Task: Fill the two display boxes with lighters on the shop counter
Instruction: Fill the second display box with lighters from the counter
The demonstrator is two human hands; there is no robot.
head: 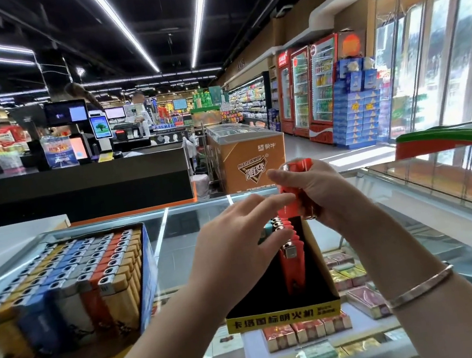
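My right hand (318,195) grips a bunch of red lighters (297,188), fingers and thumb curled round them, held just above the far end of the black box (284,307). That box sits on the glass counter (182,240) at about 6 o'clock from where I look, its yellow front strip toward me. It is only partly filled: a row of red lighters stands inside, with a blue-green one and some metal caps showing at the far end, and the near part looks bare and dark.

My left hand (238,250) is relaxed, fingers spread and straight, hovering over the standing row; whether the fingertips touch the caps I cannot tell.

At 9 o'clock stands the blue box (146,268), packed with rows of yellow, blue, grey and orange lighters, so I judge that one done.

The risks as I see them: the bunch is several lighters in one fist, and loosening my grip to feed one could let the rest slip onto the glass. The standing row is loose, with space beside it, so a nudge from my left fingers could topple it. The black box is light card and may slide or tip if I press down at its far end.

Under the glass lie cigarette packs (307,331).
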